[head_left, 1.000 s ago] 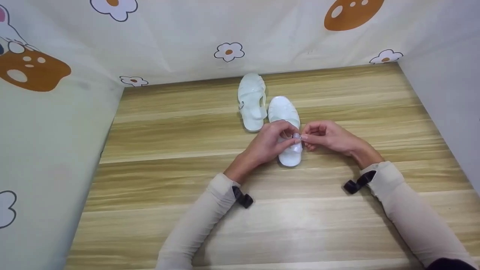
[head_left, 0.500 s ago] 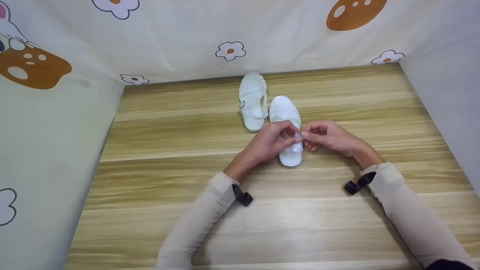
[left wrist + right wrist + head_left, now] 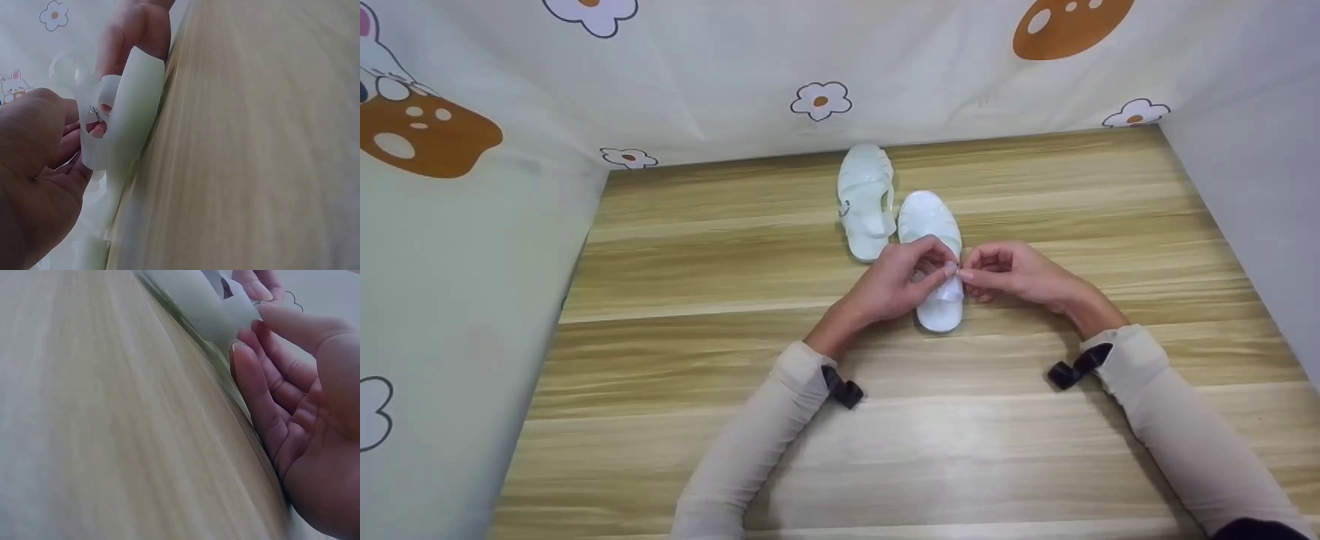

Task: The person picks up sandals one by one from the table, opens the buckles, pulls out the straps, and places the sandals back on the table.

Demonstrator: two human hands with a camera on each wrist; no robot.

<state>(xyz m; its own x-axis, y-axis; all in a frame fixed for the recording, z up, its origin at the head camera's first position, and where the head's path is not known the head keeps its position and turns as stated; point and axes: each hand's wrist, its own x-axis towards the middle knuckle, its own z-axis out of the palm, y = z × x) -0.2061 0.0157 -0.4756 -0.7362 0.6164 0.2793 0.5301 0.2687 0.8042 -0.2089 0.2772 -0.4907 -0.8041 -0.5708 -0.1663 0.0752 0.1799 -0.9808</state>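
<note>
A white jelly sandal (image 3: 928, 214) lies toe away on the wooden surface. My left hand (image 3: 889, 281) reaches over its middle, pinching the ankle strap between thumb and forefinger. From the outer side, my right hand (image 3: 1020, 277) holds the small metal buckle at thumb and forefinger tips, its other fingers curled beneath. In the left wrist view, a thin metal buckle pin (image 3: 95, 112) shows through the strap opening, behind the heel piece (image 3: 138, 101). The right wrist view has my right fingertips right at the sandal's side (image 3: 191, 304); fingers partly hide the buckle.
A matching sandal (image 3: 864, 176) rests to the left and farther back, its buckle on its left side. Behind it rises a cream wall covering (image 3: 720, 90) with flower prints; a pale wall (image 3: 1245, 165) bounds the right.
My left thumb has shifted slightly up and away from me along the strap, and the left wrist has drifted a little left. My right hand stays nearly in place at the buckle.
</note>
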